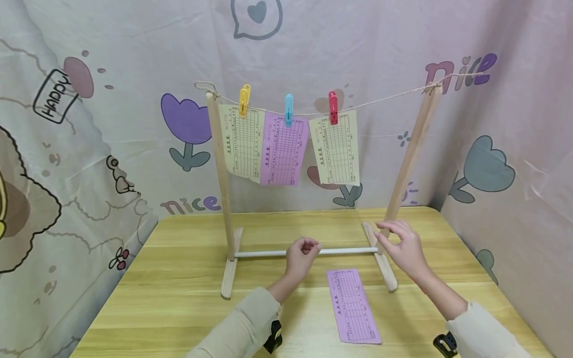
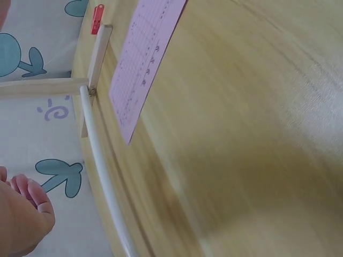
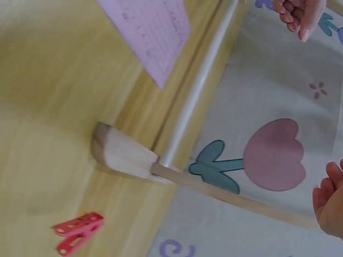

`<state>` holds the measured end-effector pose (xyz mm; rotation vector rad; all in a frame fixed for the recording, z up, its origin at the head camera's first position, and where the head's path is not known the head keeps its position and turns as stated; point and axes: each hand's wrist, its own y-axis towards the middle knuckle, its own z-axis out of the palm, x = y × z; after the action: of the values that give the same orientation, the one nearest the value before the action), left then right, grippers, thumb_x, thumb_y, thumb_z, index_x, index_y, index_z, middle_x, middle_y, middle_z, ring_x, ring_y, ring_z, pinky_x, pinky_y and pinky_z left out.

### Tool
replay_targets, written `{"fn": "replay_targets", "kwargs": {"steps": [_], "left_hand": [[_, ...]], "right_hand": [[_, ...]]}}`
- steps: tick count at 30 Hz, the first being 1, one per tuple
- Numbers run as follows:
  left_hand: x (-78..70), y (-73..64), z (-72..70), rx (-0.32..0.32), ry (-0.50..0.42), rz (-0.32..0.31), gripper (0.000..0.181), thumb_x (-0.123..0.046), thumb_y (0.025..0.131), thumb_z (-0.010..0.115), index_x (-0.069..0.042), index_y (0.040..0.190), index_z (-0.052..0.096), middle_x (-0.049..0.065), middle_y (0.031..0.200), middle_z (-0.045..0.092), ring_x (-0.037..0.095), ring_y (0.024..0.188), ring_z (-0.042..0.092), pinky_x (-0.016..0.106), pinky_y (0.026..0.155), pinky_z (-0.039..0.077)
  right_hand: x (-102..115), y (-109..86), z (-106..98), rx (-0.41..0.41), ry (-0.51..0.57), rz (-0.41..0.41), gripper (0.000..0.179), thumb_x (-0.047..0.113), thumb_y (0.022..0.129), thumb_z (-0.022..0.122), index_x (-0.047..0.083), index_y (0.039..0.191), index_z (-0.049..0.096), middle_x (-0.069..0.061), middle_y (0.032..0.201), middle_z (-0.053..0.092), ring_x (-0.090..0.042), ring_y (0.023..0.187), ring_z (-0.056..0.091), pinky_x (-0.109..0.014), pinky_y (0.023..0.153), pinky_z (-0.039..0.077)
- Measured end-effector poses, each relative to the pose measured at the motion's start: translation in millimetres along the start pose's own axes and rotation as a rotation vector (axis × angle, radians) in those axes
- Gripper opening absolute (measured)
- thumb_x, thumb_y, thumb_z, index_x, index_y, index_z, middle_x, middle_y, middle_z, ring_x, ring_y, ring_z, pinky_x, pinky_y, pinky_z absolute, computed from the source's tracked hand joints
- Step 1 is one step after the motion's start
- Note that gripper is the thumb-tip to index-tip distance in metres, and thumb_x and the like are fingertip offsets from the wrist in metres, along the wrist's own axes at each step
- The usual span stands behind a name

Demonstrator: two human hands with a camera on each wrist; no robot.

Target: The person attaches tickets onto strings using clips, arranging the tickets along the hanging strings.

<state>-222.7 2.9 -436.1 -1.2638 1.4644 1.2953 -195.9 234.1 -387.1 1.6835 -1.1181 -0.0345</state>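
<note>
Left hand (image 1: 302,261) and right hand (image 1: 406,251) curl loosely, empty; likely between hangings, we next need the slip (image 1: 353,306) at left's four o'clock

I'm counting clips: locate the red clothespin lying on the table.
In the right wrist view, the red clothespin lies at lower left, on the table beside the rack's right foot.

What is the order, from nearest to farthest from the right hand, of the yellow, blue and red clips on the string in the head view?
From the right hand:
1. Red clip: rightmost of the three.
2. Blue clip: in the middle.
3. Yellow clip: leftmost, near the left post.
</note>
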Motion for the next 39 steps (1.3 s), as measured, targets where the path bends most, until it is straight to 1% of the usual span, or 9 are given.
{"fn": "replay_targets", "kwargs": {"steps": [4, 12, 17, 22, 25, 29, 32, 35, 39], "left_hand": [[3.4, -4.2, 2.4, 0.008, 0.013, -0.025, 0.012, -0.007, 0.08, 0.069, 0.002, 0.086, 0.064, 0.011, 0.078, 0.064, 0.006, 0.066, 0.051, 0.011, 0.059, 0.045], [13.1, -16.0, 7.9, 0.014, 0.007, -0.053, 0.012, -0.007, 0.079, 0.069, 0.002, 0.085, 0.064, 0.01, 0.077, 0.064, 0.005, 0.066, 0.05, 0.012, 0.059, 0.044], [28.2, -24.0, 11.7, 0.025, 0.016, -0.056, 0.012, -0.007, 0.08, 0.069, 0.001, 0.086, 0.064, 0.009, 0.078, 0.063, 0.004, 0.067, 0.051, 0.013, 0.06, 0.045], [45.7, -34.3, 18.5, 0.034, 0.015, -0.083, 0.011, 0.001, 0.078, 0.067, 0.003, 0.088, 0.063, 0.008, 0.078, 0.062, 0.005, 0.068, 0.05, 0.012, 0.061, 0.045], [51.7, -39.5, 22.4, 0.023, 0.011, -0.088, 0.013, 0.005, 0.076, 0.065, 0.004, 0.088, 0.063, 0.008, 0.078, 0.062, 0.005, 0.069, 0.051, 0.013, 0.062, 0.046], [55.8, -44.8, 26.6, 0.009, 0.023, -0.088, 0.014, 0.006, 0.075, 0.065, 0.003, 0.088, 0.062, 0.007, 0.078, 0.061, 0.006, 0.071, 0.051, 0.015, 0.065, 0.048], [57.4, -49.3, 28.5, 0.0, 0.055, -0.099, 0.016, 0.003, 0.074, 0.067, 0.001, 0.089, 0.062, 0.005, 0.079, 0.06, 0.007, 0.072, 0.051, 0.016, 0.066, 0.047], [58.5, -54.5, 29.6, -0.003, 0.094, -0.113, 0.021, -0.001, 0.073, 0.07, 0.001, 0.093, 0.062, 0.004, 0.083, 0.06, 0.008, 0.074, 0.051, 0.016, 0.066, 0.046], [60.6, -60.8, 31.1, 0.009, 0.141, -0.098, 0.027, -0.003, 0.072, 0.072, 0.001, 0.096, 0.061, 0.006, 0.087, 0.058, 0.011, 0.078, 0.05, 0.018, 0.069, 0.046]], "right_hand": [[-5, -8.9, -1, 0.003, -0.018, 0.01, 0.024, -0.011, 0.066, 0.073, -0.006, 0.089, 0.068, -0.019, 0.085, 0.068, 0.015, 0.09, 0.042, 0.001, 0.078, 0.034], [-17, -29.7, -1, 0.02, -0.051, 0.059, 0.024, -0.01, 0.067, 0.073, -0.007, 0.09, 0.068, -0.016, 0.083, 0.067, 0.013, 0.087, 0.043, -0.001, 0.075, 0.037], [-25, -41.1, -2, -0.002, -0.046, 0.078, 0.024, -0.011, 0.065, 0.073, -0.008, 0.088, 0.068, -0.018, 0.083, 0.067, 0.011, 0.085, 0.046, -0.004, 0.073, 0.039], [-33, -53.7, -3, -0.019, -0.046, 0.107, 0.023, -0.012, 0.065, 0.072, -0.009, 0.087, 0.068, -0.019, 0.082, 0.067, 0.016, 0.085, 0.044, -0.006, 0.072, 0.041], [-37, -61.6, -5, -0.016, -0.052, 0.149, 0.023, -0.012, 0.066, 0.072, -0.009, 0.088, 0.067, -0.019, 0.083, 0.067, 0.017, 0.086, 0.043, -0.005, 0.072, 0.04], [-40, -71.5, -10, 0.003, -0.066, 0.232, 0.022, -0.01, 0.07, 0.071, -0.007, 0.091, 0.068, -0.02, 0.088, 0.066, 0.017, 0.085, 0.042, -0.002, 0.068, 0.04], [-44, -77.8, -14, 0.016, -0.088, 0.275, 0.022, -0.008, 0.071, 0.071, -0.006, 0.093, 0.068, -0.019, 0.09, 0.066, 0.018, 0.085, 0.042, -0.002, 0.066, 0.041], [-50, -83.4, -18, 0.02, -0.109, 0.298, 0.021, -0.006, 0.072, 0.071, -0.005, 0.093, 0.068, -0.019, 0.091, 0.067, 0.018, 0.085, 0.041, -0.002, 0.068, 0.041], [-57, -90.5, -24, 0.031, -0.121, 0.352, 0.019, -0.003, 0.076, 0.069, -0.006, 0.095, 0.067, -0.022, 0.094, 0.066, 0.02, 0.086, 0.038, 0.0, 0.067, 0.039]]}}
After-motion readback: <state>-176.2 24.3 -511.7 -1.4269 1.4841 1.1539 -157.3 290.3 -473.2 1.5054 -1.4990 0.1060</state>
